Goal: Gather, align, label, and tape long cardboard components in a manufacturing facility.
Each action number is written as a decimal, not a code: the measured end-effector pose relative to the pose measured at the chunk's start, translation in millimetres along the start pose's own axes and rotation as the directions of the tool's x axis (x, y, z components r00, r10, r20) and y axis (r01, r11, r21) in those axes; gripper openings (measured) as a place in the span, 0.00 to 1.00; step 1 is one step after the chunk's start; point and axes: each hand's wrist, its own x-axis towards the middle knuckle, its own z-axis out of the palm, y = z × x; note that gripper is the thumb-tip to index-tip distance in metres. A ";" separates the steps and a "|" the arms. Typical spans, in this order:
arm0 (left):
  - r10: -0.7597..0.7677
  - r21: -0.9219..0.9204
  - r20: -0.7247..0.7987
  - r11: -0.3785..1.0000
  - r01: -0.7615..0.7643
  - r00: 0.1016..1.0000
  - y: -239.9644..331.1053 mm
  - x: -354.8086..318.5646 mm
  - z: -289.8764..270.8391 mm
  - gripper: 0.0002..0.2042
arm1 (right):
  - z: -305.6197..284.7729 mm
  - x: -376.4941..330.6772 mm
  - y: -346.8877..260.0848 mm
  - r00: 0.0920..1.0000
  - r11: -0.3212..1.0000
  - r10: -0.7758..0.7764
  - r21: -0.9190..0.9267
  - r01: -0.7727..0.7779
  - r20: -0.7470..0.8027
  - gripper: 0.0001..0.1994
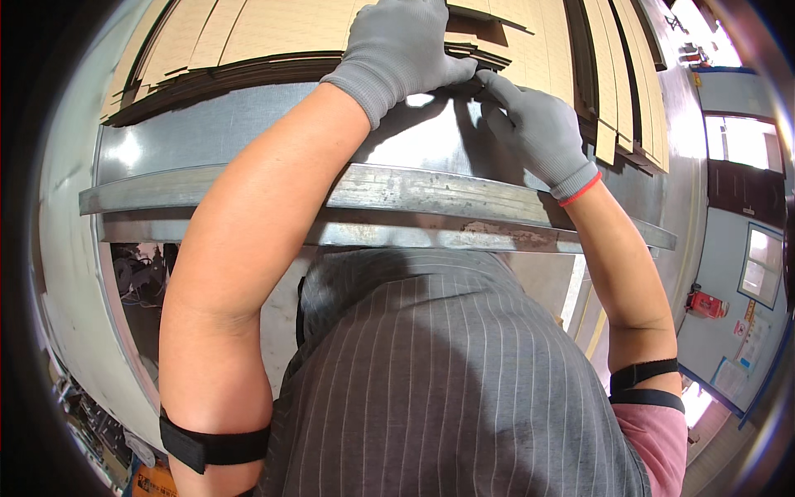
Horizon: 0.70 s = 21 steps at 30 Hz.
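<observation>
Stacks of thin panels (281, 33), pale tan on top with dark brown edges, lie across the far side of a metal bench (199, 124). My left hand (396, 56), in a grey knit glove, rests at the middle stack with its thumb stretched out to the right along the dark edges; its other fingers run out of the top of the picture. Close to that thumb, my right hand (542, 132), in a matching glove with a red cuff, has thumb and forefinger bent at the stack's front edge. They appear to pinch the edge of a thin panel, partly in shadow.
A raised metal rail (414, 190) runs along the bench's near side, between my body and the panels. More long panels (609, 74) lie to the right, their ends uneven. Beyond, a pale wall (716, 273) carries a red box (706, 304) and posted sheets.
</observation>
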 end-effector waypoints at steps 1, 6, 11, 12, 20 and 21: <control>-0.001 0.000 0.002 1.000 0.001 1.000 -1.1 0.1 2.6 0.27 | -0.3 1.2 -3.9 0.983 0.992 0.124 -0.006 -0.125 0.139 0.09; -0.025 -0.168 -0.032 0.986 0.019 0.999 -1.6 2.0 1.6 0.26 | 15.7 27.2 0.2 0.988 0.964 0.112 -0.252 -0.081 0.111 0.09; -0.049 -0.221 -0.069 0.975 0.032 0.996 -1.5 1.3 0.2 0.26 | 22.5 32.3 0.1 0.973 0.960 0.201 -0.222 -0.171 0.117 0.09; -0.062 -0.227 -0.048 0.973 0.050 0.997 -0.9 1.6 -1.4 0.27 | 22.5 32.5 -0.2 0.972 0.958 0.204 -0.225 -0.175 0.115 0.09; -0.049 -0.215 -0.071 0.976 0.033 0.996 -5.3 1.3 0.2 0.28 | 19.9 38.0 -7.1 0.939 0.943 0.306 -0.183 -0.277 0.154 0.11; -0.054 -0.215 -0.055 0.976 0.041 0.997 -5.0 1.9 -0.3 0.28 | 18.8 37.8 -7.8 0.942 0.945 0.300 -0.180 -0.272 0.150 0.11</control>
